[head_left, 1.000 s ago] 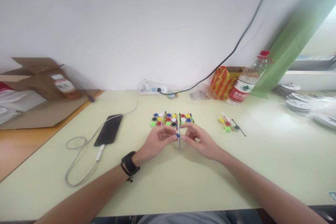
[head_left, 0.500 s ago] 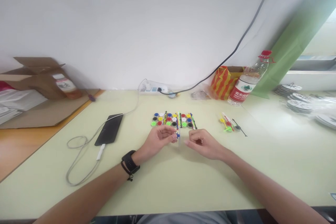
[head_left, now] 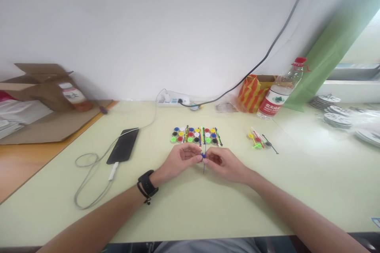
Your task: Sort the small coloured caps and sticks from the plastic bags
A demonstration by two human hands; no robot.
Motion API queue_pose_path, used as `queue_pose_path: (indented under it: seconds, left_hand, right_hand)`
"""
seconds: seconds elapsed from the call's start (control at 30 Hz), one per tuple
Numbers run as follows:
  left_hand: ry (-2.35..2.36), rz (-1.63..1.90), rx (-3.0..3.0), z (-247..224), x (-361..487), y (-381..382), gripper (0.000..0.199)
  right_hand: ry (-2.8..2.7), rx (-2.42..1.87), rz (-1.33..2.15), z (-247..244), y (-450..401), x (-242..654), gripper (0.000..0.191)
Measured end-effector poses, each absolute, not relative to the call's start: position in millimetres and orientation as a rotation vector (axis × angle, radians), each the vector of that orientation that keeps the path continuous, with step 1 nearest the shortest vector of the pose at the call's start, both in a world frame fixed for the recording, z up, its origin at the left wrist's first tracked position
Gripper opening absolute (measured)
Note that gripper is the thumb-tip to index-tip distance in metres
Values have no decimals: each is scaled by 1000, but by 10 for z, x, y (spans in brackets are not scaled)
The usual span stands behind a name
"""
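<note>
Between my two hands is a small blue part (head_left: 204, 155) with a thin upright piece running above and below it. My left hand (head_left: 181, 159) pinches it from the left, thumb and fingertips together. From the right, my right hand (head_left: 226, 163) pinches the same part, and its fingertips nearly meet those of the left. Just beyond the hands lie rows of coloured round pieces (head_left: 190, 134) with thin coloured sticks (head_left: 218, 136) between them. Farther right on the table is a small group of yellow, red, green and black pieces (head_left: 258, 145).
A black phone (head_left: 123, 146) with a looping white cable lies left. Behind stand a power strip (head_left: 173, 101), a striped bag (head_left: 249, 93) and a water bottle (head_left: 276, 95). An open carton (head_left: 49, 95) is far left; stacked discs (head_left: 338, 120) are far right.
My right hand has moved left and closed on the blue part beside my left hand. The thin piece now looks dark blue and edge-on. My left hand has barely moved.
</note>
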State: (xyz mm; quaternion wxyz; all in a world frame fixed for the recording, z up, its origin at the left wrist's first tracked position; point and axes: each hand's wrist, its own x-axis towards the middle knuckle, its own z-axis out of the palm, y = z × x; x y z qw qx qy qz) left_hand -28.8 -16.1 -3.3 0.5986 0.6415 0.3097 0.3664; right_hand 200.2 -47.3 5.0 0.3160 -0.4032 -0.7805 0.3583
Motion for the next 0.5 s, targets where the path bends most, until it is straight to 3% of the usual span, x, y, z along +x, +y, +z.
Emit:
queue_pose_path:
  seconds: [0.27,0.5]
  left_hand:
    - [727,827,1477,-44,-278,-137,41]
    - [764,748,1486,-59,-297,-150,33]
  right_hand:
    - [-2085,-1099,863,117,-430,2037,26]
    - [-2048,-1630,136,222,-113,2598,28]
